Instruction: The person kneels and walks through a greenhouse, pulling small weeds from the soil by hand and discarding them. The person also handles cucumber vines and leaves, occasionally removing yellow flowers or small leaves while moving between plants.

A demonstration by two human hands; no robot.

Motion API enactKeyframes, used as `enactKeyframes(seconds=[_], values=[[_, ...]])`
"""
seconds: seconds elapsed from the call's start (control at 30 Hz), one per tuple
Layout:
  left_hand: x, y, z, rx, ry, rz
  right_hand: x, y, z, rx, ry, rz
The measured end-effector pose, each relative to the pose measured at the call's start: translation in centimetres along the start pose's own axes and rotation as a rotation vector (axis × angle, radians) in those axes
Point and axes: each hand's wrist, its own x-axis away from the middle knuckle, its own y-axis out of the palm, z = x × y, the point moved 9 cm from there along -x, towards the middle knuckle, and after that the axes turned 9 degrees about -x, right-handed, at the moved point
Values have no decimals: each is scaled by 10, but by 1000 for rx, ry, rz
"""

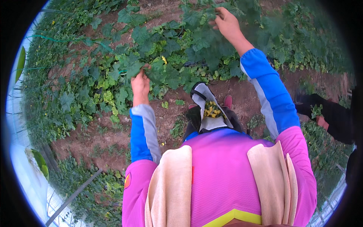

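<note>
My left hand [141,86] is raised among the leaves of cucumber-like vines [173,71], its fingertips touching a broad green leaf [133,68] that partly covers them. Farther out, my right hand [228,24] reaches into the upper foliage with bent fingers against the leaves; what lies between them is hidden. One yellow flower [164,60] shows on the vines between my hands. At my waist hangs a grey-lined pouch [214,123], its mouth held wide, with many yellow flowers [212,109] inside.
Bare soil [167,122] runs between the plant rows. To the right, another person's dark sleeve [329,106] and hand [322,122] show beside a green sprig [316,110]. Green twine [46,37] crosses the vines at left. A grey pole [73,197] slants at lower left.
</note>
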Motion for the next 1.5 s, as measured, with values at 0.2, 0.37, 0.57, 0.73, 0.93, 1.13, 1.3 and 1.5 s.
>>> enactKeyframes(seconds=[0.2, 0.37, 0.57, 0.73, 0.93, 1.13, 1.3, 1.5], values=[[107, -56, 66, 29, 72, -67, 57, 47, 14, -218, 38, -11], [173, -82, 104, 385, -46, -16, 146, 152, 46, -42, 19, -419], [225, -48, 169, 750, 23, -48, 228, 276, 77, -45, 54, -969], [264, 6, 196, 818, 28, -77, 236, 324, 69, -452, 339, -983], [302, 12, 206, 43, 372, 106, 209, 303, 70, -40, 144, -935], [306, 36, 170, -585, 442, 140, 190, 249, -35, -286, -52, -859], [304, 55, 150, -989, 465, 362, 230, 229, -155, -612, -235, -1074], [300, 81, 131, -1108, 524, 393, 236, 222, -147, -926, 293, -1214]])
